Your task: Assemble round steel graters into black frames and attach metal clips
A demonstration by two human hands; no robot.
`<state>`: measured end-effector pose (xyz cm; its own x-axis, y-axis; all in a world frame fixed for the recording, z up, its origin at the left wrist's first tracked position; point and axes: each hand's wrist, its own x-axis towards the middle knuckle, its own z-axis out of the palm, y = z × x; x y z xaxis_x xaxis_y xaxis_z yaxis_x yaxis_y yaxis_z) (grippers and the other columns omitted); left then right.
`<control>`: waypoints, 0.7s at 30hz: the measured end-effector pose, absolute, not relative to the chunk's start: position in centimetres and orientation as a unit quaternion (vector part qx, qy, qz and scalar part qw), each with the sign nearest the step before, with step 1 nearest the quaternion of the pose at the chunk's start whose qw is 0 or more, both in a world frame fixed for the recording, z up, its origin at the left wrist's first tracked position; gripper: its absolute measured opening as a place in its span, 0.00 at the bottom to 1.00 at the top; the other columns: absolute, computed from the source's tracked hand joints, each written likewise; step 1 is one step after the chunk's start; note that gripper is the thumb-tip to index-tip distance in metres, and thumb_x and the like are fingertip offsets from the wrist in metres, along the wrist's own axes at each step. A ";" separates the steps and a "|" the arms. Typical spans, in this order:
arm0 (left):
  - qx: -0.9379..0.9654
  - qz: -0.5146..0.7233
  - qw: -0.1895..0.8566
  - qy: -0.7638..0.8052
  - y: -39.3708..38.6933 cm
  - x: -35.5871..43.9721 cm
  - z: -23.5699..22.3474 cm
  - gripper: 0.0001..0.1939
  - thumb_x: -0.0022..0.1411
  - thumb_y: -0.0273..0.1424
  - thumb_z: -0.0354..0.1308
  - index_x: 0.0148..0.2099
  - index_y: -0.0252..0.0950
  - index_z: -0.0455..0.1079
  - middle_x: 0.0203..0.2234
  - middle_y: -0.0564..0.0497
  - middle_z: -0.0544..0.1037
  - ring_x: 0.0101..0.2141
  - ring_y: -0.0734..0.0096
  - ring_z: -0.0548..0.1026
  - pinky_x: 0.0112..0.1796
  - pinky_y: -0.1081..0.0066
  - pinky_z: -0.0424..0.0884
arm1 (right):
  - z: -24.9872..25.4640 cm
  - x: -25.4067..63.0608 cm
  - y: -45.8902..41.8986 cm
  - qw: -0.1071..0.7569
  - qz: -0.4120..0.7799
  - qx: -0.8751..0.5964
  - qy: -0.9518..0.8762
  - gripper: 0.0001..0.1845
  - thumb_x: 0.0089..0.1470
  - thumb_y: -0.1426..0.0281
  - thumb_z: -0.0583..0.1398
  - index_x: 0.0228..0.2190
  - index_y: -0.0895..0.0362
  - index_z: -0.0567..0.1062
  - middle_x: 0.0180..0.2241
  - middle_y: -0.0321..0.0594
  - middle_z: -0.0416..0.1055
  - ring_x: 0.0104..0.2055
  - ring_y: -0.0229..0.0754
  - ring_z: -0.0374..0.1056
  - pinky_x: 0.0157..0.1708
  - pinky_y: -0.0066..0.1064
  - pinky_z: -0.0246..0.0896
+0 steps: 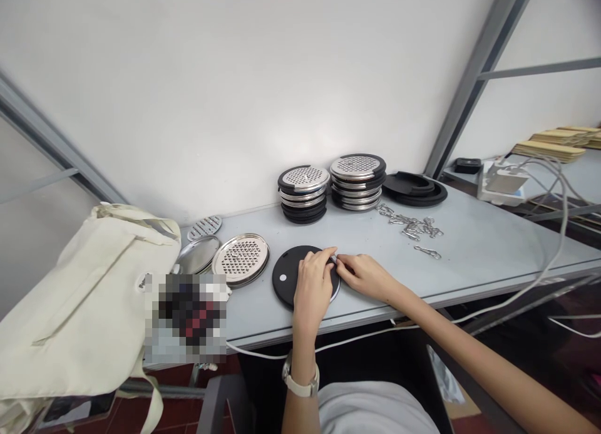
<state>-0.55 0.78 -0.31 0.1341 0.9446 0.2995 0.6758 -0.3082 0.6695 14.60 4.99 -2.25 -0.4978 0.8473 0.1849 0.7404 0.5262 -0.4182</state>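
A round black disc (287, 268) with a small white dot lies near the table's front edge, a strip of silver rim (336, 292) showing at its right side. My left hand (315, 284) lies over the disc's right half, fingers bent toward its far right edge and holding it down. At that edge my right hand (359, 273) is closed in a pinch. A bit of shiny metal shows between the two hands' fingertips; what exactly the right fingers hold is hidden. To the left lie perforated round grater plates (240, 257) in a pile.
Two stacks of grater plates with black rings (304, 196) (357, 180) stand by the wall. Black round trays (416, 188) and loose metal clips (413, 226) are to the right. A cream bag (89, 302) covers the left end. A white cable (507, 290) crosses the front edge.
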 end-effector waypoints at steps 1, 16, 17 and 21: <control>0.729 0.353 0.190 0.555 0.8 -0.5 -0.3 0.19 0.66 0.23 0.46 0.55 0.44 0.67 0.52 0.53 0.74 0.53 0.66 0.67 0.59 0.57 0.56 | -2.2 14.6 5.0 0.187 0.144 -0.465 -0.853 0.17 0.62 0.68 0.47 0.25 0.57 0.68 0.22 0.39 0.71 0.22 0.36 0.62 0.25 0.28 0.43; 0.725 0.351 0.194 0.559 0.6 -0.5 -0.2 0.18 0.66 0.24 0.46 0.53 0.45 0.67 0.51 0.54 0.74 0.53 0.65 0.67 0.59 0.56 0.55 | -2.3 14.6 5.0 0.189 0.140 -0.460 -0.856 0.17 0.62 0.68 0.46 0.25 0.57 0.69 0.23 0.39 0.71 0.23 0.37 0.63 0.26 0.28 0.45; 0.724 0.350 0.196 0.561 0.6 -0.6 -0.2 0.18 0.66 0.24 0.46 0.53 0.46 0.67 0.50 0.54 0.74 0.54 0.65 0.66 0.59 0.56 0.55 | -2.3 14.6 5.0 0.190 0.141 -0.459 -0.856 0.17 0.62 0.68 0.46 0.26 0.57 0.69 0.23 0.39 0.71 0.23 0.37 0.63 0.26 0.27 0.45; 0.727 0.348 0.193 0.559 0.7 -0.6 -0.2 0.18 0.66 0.24 0.46 0.54 0.46 0.67 0.50 0.54 0.74 0.53 0.65 0.67 0.58 0.57 0.56 | -2.3 14.6 5.0 0.188 0.142 -0.463 -0.854 0.17 0.62 0.68 0.46 0.26 0.57 0.69 0.23 0.39 0.71 0.23 0.37 0.63 0.26 0.27 0.45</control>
